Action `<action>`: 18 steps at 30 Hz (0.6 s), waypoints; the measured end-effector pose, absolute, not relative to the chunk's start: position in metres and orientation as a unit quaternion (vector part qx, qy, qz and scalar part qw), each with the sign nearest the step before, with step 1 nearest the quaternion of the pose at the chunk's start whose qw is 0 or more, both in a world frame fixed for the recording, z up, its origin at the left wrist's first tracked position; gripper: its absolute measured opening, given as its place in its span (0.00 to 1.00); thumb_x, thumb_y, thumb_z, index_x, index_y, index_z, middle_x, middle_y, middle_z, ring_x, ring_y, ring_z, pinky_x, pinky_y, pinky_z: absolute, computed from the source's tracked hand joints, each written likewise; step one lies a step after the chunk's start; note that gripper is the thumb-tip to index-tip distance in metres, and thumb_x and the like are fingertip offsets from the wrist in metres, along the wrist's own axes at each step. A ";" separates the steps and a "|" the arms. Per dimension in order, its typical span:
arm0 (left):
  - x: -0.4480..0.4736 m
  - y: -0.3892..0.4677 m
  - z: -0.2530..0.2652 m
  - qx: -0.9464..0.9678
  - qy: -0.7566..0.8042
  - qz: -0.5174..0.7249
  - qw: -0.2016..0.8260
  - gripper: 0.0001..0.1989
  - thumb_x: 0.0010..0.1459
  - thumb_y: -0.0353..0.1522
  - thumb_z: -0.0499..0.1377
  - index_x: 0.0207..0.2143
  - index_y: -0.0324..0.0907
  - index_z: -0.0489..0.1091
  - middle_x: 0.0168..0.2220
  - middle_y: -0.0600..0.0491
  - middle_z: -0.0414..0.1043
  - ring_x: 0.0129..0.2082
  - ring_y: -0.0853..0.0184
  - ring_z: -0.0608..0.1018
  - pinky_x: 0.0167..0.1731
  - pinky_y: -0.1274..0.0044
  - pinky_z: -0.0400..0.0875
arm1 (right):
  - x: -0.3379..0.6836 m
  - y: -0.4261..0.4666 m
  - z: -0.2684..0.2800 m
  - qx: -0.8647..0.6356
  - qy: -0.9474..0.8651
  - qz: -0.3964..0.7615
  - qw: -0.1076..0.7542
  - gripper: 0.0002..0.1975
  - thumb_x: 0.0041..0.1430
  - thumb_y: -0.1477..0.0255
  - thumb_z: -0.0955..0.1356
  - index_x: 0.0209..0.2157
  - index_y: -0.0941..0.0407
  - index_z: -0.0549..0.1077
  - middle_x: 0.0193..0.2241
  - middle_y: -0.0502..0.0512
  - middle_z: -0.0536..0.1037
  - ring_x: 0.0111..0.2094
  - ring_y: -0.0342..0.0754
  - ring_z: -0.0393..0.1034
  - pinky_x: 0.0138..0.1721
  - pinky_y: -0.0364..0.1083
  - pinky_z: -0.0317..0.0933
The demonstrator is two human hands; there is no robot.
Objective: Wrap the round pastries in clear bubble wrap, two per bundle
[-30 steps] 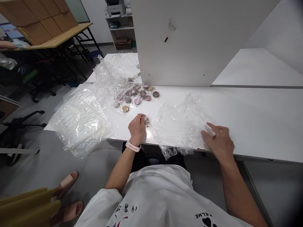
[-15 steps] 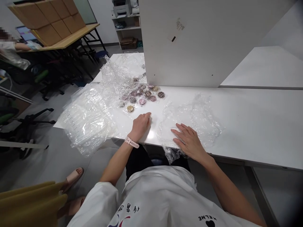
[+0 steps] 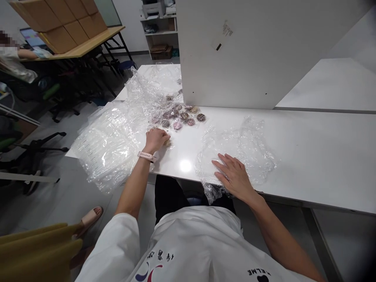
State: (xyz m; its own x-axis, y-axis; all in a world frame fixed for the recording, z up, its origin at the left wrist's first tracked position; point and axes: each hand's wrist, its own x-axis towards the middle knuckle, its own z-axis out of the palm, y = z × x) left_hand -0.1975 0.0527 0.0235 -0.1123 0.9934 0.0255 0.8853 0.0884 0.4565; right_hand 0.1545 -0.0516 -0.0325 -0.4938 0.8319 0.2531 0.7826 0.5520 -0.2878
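Note:
My left hand [image 3: 156, 140] is at the table's front left, fingers curled down onto a small gold round disc [image 3: 167, 143] in clear wrapping. The fingertips partly cover the disc. Just beyond lies a cluster of similar wrapped discs [image 3: 177, 125], some pinkish, some dark. My right hand [image 3: 232, 172] rests flat with spread fingers on a crumpled sheet of clear plastic film [image 3: 243, 143], part of which hangs over the table's front edge.
Clear plastic bags [image 3: 108, 137] lie stacked at the left, overhanging the table corner, with crinkled plastic [image 3: 143, 90] behind them. A tall white panel [image 3: 229, 74] stands at the back of the white table [image 3: 317, 156]. Another person's mustard skirt [image 3: 38, 248] shows at lower left.
My left hand has moved left from the bare tabletop onto the gold disc, which now sits slightly nearer and further right. My right hand stays on the film.

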 end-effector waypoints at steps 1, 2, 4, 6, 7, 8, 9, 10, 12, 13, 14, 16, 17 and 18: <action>-0.196 0.053 0.022 0.655 0.718 0.188 0.138 0.14 0.55 0.32 0.60 0.18 0.41 0.70 0.27 0.51 0.75 0.38 0.59 0.75 0.54 0.59 0.60 | 0.154 -0.052 -0.032 -0.469 -0.862 0.067 0.181 0.21 0.70 0.62 0.59 0.61 0.49 0.69 0.66 0.55 0.63 0.68 0.58 0.53 0.64 0.61 0.50; -0.195 0.052 0.021 0.659 0.713 0.200 0.130 0.13 0.55 0.32 0.60 0.18 0.41 0.70 0.27 0.51 0.75 0.38 0.60 0.75 0.55 0.59 0.59 | 0.153 -0.052 -0.032 -0.470 -0.862 0.067 0.178 0.21 0.71 0.62 0.59 0.61 0.49 0.69 0.66 0.56 0.62 0.68 0.58 0.52 0.64 0.62 0.49; -0.192 0.049 0.025 0.657 0.701 0.255 0.112 0.11 0.54 0.31 0.61 0.19 0.41 0.71 0.30 0.51 0.75 0.38 0.61 0.76 0.54 0.61 0.62 | 0.150 -0.052 -0.033 -0.474 -0.861 0.068 0.172 0.22 0.71 0.62 0.59 0.61 0.50 0.68 0.67 0.57 0.61 0.68 0.59 0.51 0.65 0.62 0.48; -0.187 0.044 0.037 0.637 0.683 0.345 0.088 0.08 0.55 0.31 0.62 0.22 0.42 0.71 0.33 0.51 0.75 0.38 0.63 0.76 0.49 0.65 0.67 | 0.143 -0.052 -0.034 -0.482 -0.856 0.070 0.173 0.22 0.71 0.62 0.58 0.61 0.50 0.68 0.67 0.58 0.60 0.69 0.59 0.50 0.65 0.63 0.47; -0.181 0.040 0.046 0.623 0.669 0.398 0.079 0.08 0.56 0.31 0.61 0.24 0.42 0.72 0.35 0.51 0.75 0.38 0.64 0.76 0.48 0.67 0.69 | 0.137 -0.052 -0.035 -0.488 -0.851 0.071 0.178 0.22 0.71 0.61 0.58 0.62 0.49 0.67 0.67 0.58 0.60 0.69 0.59 0.49 0.65 0.63 0.46; -0.173 0.035 0.056 0.609 0.648 0.451 0.080 0.07 0.57 0.31 0.61 0.26 0.42 0.72 0.36 0.51 0.75 0.39 0.65 0.76 0.46 0.68 0.71 | 0.130 -0.051 -0.035 -0.494 -0.847 0.074 0.183 0.22 0.71 0.61 0.58 0.62 0.49 0.67 0.67 0.59 0.60 0.69 0.60 0.49 0.66 0.64 0.46; -0.161 0.030 0.066 0.597 0.622 0.496 0.098 0.07 0.59 0.32 0.61 0.27 0.43 0.71 0.37 0.52 0.75 0.40 0.66 0.76 0.45 0.70 0.72 | 0.121 -0.049 -0.035 -0.498 -0.843 0.078 0.189 0.23 0.70 0.61 0.58 0.62 0.49 0.66 0.67 0.60 0.59 0.69 0.61 0.49 0.65 0.65 0.45; -0.146 0.025 0.074 0.590 0.595 0.528 0.139 0.06 0.60 0.32 0.60 0.29 0.43 0.71 0.37 0.52 0.75 0.40 0.67 0.76 0.44 0.71 0.73 | 0.112 -0.048 -0.034 -0.500 -0.840 0.083 0.192 0.23 0.70 0.60 0.58 0.63 0.49 0.66 0.67 0.61 0.59 0.69 0.61 0.48 0.65 0.66 0.45; -0.110 0.017 0.080 0.579 0.541 0.543 0.277 0.07 0.63 0.33 0.59 0.31 0.43 0.70 0.37 0.52 0.75 0.37 0.70 0.77 0.39 0.73 0.74 | 0.095 -0.046 -0.031 -0.497 -0.841 0.100 0.188 0.24 0.70 0.60 0.58 0.63 0.51 0.65 0.66 0.63 0.60 0.69 0.62 0.48 0.65 0.67 0.44; -0.091 0.013 0.077 0.572 0.516 0.526 0.360 0.08 0.64 0.33 0.58 0.31 0.43 0.70 0.36 0.53 0.75 0.34 0.71 0.76 0.37 0.74 0.74 | 0.089 -0.046 -0.027 -0.491 -0.845 0.112 0.181 0.25 0.70 0.60 0.58 0.63 0.52 0.64 0.66 0.65 0.61 0.68 0.62 0.49 0.65 0.67 0.45; -0.072 0.010 0.070 0.562 0.495 0.501 0.435 0.09 0.64 0.33 0.58 0.30 0.43 0.69 0.33 0.53 0.74 0.31 0.72 0.76 0.35 0.74 0.74 | 0.085 -0.048 -0.024 -0.484 -0.849 0.126 0.172 0.25 0.70 0.60 0.58 0.64 0.54 0.64 0.65 0.66 0.62 0.68 0.62 0.50 0.65 0.67 0.46; -0.043 0.007 0.048 0.534 0.481 0.452 0.528 0.11 0.63 0.34 0.59 0.27 0.41 0.66 0.28 0.54 0.72 0.27 0.73 0.73 0.32 0.75 0.73 | 0.089 -0.057 -0.016 -0.466 -0.859 0.147 0.153 0.27 0.70 0.59 0.58 0.65 0.54 0.62 0.65 0.65 0.62 0.67 0.62 0.52 0.64 0.65 0.51; -0.033 0.006 0.035 0.523 0.485 0.433 0.551 0.13 0.63 0.35 0.60 0.26 0.41 0.65 0.26 0.55 0.70 0.25 0.73 0.72 0.31 0.76 0.71 | 0.095 -0.064 -0.014 -0.454 -0.866 0.152 0.146 0.27 0.70 0.58 0.58 0.65 0.54 0.62 0.66 0.64 0.61 0.66 0.61 0.54 0.63 0.64 0.53; -0.027 0.005 0.024 0.519 0.491 0.417 0.562 0.14 0.62 0.35 0.60 0.25 0.40 0.64 0.25 0.55 0.69 0.25 0.73 0.71 0.29 0.76 0.70 | 0.105 -0.072 -0.012 -0.440 -0.874 0.153 0.142 0.28 0.70 0.56 0.58 0.65 0.53 0.61 0.66 0.63 0.60 0.66 0.61 0.55 0.62 0.64 0.55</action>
State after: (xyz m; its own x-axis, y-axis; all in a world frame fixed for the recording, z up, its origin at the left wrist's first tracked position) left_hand -0.0274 0.0052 0.0243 0.1713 0.9780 -0.1188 0.0408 0.1135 0.9927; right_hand 0.1049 -0.0716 -0.0117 -0.5732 0.8115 0.1135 0.7251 0.5668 -0.3911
